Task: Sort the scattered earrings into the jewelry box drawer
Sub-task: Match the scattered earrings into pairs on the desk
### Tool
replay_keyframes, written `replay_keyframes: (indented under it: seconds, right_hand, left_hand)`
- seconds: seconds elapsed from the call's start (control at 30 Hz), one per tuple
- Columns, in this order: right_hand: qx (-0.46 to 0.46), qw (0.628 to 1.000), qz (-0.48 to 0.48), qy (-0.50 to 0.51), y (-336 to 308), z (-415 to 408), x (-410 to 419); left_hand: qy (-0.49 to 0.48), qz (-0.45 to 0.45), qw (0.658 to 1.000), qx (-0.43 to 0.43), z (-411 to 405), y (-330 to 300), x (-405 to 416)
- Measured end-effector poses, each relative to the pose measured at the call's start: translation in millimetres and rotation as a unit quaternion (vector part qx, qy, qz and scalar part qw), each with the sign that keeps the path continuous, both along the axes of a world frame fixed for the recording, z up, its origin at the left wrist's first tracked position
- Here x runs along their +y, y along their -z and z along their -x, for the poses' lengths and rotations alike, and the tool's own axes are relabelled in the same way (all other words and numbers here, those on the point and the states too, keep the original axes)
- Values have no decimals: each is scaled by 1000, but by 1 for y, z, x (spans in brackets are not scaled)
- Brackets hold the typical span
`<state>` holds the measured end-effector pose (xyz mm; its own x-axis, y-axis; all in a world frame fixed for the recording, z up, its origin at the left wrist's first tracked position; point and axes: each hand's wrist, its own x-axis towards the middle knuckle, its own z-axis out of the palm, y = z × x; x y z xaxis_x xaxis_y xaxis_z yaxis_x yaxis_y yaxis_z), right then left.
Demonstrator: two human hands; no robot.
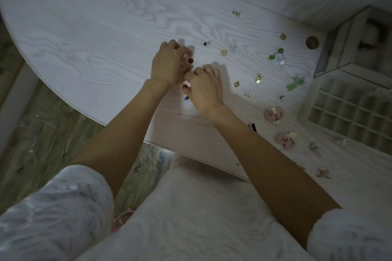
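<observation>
While each hand [169,63] [204,85] pinches one, red-beaded earrings [190,61] [185,86] face up.

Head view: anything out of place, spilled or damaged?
No damage or spill shows. The oddity is the job itself: earrings lie loose across the table, such as the green pair and the pink flower pair, while the gridded drawer looks mostly empty. Each hand pinches a red-bead earring.

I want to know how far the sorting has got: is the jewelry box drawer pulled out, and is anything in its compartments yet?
Pulled out: the drawer shows its open grid. Too dim to tell whether the compartments hold anything.
</observation>
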<state>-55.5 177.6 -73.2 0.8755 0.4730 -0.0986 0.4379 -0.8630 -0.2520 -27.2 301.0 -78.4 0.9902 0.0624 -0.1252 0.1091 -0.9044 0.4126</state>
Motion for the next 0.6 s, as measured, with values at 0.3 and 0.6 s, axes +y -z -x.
replay_keyframes:
  seconds: [0.3, 0.6]
  right_hand:
    - [8, 992, -123, -35, -8, 32, -39]
    - [116, 948, -267, 126, -27, 87, -98]
  left_hand:
    - [64, -11, 994, -85, 36, 5, -5]
    - [-66, 217, 972, -54, 141, -14, -55]
